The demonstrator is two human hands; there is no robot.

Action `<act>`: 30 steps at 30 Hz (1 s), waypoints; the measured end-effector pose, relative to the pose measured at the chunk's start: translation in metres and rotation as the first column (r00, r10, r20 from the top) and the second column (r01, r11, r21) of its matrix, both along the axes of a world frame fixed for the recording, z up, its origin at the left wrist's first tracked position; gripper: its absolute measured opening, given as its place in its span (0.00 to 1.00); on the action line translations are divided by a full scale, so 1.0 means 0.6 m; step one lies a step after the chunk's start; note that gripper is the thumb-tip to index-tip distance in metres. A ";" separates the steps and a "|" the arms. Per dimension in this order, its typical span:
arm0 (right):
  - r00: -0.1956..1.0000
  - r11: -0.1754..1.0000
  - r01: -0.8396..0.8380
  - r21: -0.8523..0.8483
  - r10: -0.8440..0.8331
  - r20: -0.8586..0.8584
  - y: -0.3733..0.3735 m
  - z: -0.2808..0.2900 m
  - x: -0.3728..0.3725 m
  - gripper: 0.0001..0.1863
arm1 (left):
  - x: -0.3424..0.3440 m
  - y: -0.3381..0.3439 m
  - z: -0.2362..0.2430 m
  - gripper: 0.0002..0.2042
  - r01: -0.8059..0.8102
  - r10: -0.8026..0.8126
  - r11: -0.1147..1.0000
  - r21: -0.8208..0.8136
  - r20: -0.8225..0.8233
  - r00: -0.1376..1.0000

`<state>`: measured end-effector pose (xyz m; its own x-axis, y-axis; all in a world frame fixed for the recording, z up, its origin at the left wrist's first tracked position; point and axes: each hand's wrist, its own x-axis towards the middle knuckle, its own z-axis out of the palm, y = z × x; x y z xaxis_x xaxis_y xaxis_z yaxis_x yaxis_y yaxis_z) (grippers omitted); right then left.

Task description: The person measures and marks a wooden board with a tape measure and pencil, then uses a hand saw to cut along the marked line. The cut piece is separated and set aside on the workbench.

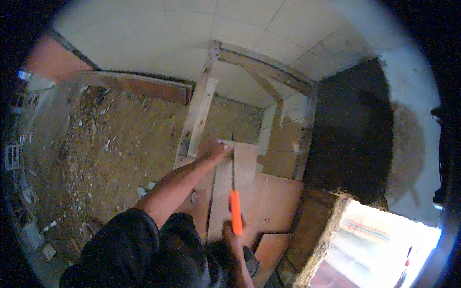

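A pale flat board (pixel 223 192) lies lengthwise in front of me on a brown wooden surface. My left hand (pixel 214 150) grips it near its far end, just left of the saw blade. In my right hand (pixel 233 234), low in the middle, is the orange handle of a handsaw (pixel 235 211). The thin dark blade points away from me, seen nearly edge-on over the board, and its tip reaches past the far edge. How deep the blade sits in the board cannot be made out. My right fingers are partly hidden behind the handle.
A wooden frame (pixel 200 113) stands beyond the board, against tiled walls. Dirt ground (pixel 120 139) strewn with debris spreads to the left, with reddish boards (pixel 149 88) by the wall. At right are a dark panel (pixel 353 129) and a bright rough-edged opening (pixel 370 245).
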<state>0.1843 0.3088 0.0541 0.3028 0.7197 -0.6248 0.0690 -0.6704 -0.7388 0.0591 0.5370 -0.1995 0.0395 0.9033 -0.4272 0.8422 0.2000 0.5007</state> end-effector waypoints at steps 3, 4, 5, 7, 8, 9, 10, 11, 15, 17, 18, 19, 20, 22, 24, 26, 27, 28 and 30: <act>0.897 0.948 -0.274 0.160 0.191 0.399 0.090 -0.060 -0.018 0.23 | -0.003 0.003 -0.036 0.22 -0.055 0.042 0.990 0.130 0.098 0.994; 0.897 0.957 -0.254 0.143 0.177 0.405 0.087 -0.065 -0.017 0.24 | -0.004 0.005 -0.044 0.22 -0.076 0.058 0.990 0.115 0.152 0.987; 0.888 0.961 -0.234 0.146 0.150 0.435 0.066 -0.053 -0.015 0.24 | -0.006 0.008 -0.048 0.22 -0.067 0.066 0.998 0.001 0.164 0.984; 0.965 0.977 -0.185 0.102 0.161 0.205 -0.008 -0.003 0.003 0.26 | -0.008 0.010 -0.047 0.23 -0.142 0.129 0.986 0.088 0.139 0.982; 0.980 0.974 -0.107 0.199 0.070 0.185 -0.048 0.022 0.001 0.26 | -0.007 0.009 -0.043 0.23 -0.207 0.203 0.977 0.056 0.073 0.976; 0.977 0.991 -0.113 0.067 0.099 0.188 -0.094 0.063 0.014 0.27 | -0.010 0.004 -0.037 0.23 -0.189 0.193 0.981 -0.042 0.142 0.971; 0.972 0.993 -0.116 0.038 0.106 0.210 -0.106 0.080 0.014 0.27 | -0.001 -0.001 -0.029 0.23 -0.127 0.131 0.991 -0.042 0.125 0.983; 0.967 0.992 -0.125 0.008 0.120 0.224 -0.106 0.090 0.017 0.26 | -0.004 -0.003 -0.019 0.24 -0.090 0.090 0.996 -0.003 0.084 0.992; 0.964 0.984 -0.161 0.082 0.139 0.225 0.087 -0.022 -0.011 0.20 | -0.007 0.006 0.025 0.23 -0.173 0.173 0.985 -0.012 0.086 0.981; 0.969 0.984 -0.174 0.043 0.163 0.187 0.181 -0.102 -0.018 0.16 | -0.005 0.018 0.049 0.21 -0.072 0.073 0.996 0.052 0.000 0.997; 0.963 0.970 -0.201 0.134 0.171 0.207 0.193 -0.122 -0.015 0.15 | -0.010 0.014 0.063 0.21 -0.025 0.028 0.998 0.062 -0.053 0.998; 0.967 0.972 -0.203 0.118 0.179 0.182 0.176 -0.128 -0.012 0.15 | -0.006 0.010 0.077 0.18 -0.172 0.172 0.984 0.043 0.015 0.985; 0.973 0.977 -0.182 0.114 0.162 0.163 0.129 -0.111 0.000 0.18 | -0.007 0.005 0.090 0.18 -0.173 0.171 0.984 0.050 0.039 0.985; 0.966 0.992 -0.119 -0.030 0.122 0.227 0.006 -0.048 0.022 0.23 | -0.008 0.003 0.110 0.17 -0.135 0.139 0.989 -0.068 0.066 0.988; 0.946 0.976 -0.209 0.060 0.186 0.267 -0.121 0.044 0.051 0.23 | -0.007 0.002 0.119 0.17 -0.054 0.055 0.998 -0.034 0.038 0.998; 0.962 0.980 -0.195 0.034 0.185 0.201 -0.134 0.064 0.054 0.24 | -0.007 0.002 0.115 0.17 -0.088 0.090 0.995 -0.041 0.026 0.996; 0.971 0.984 -0.162 0.069 0.146 0.192 -0.118 0.066 0.052 0.24 | -0.005 0.003 0.108 0.18 -0.143 0.146 0.986 -0.084 0.039 0.988; 0.959 0.980 -0.198 0.036 0.186 0.212 -0.061 0.027 0.036 0.23 | 0.000 0.002 0.100 0.18 -0.185 0.191 0.978 -0.092 0.070 0.979; 0.979 0.990 -0.143 0.017 0.139 0.151 0.073 -0.059 0.005 0.18 | -0.006 0.006 0.081 0.20 0.031 -0.049 0.984 0.174 0.099 0.994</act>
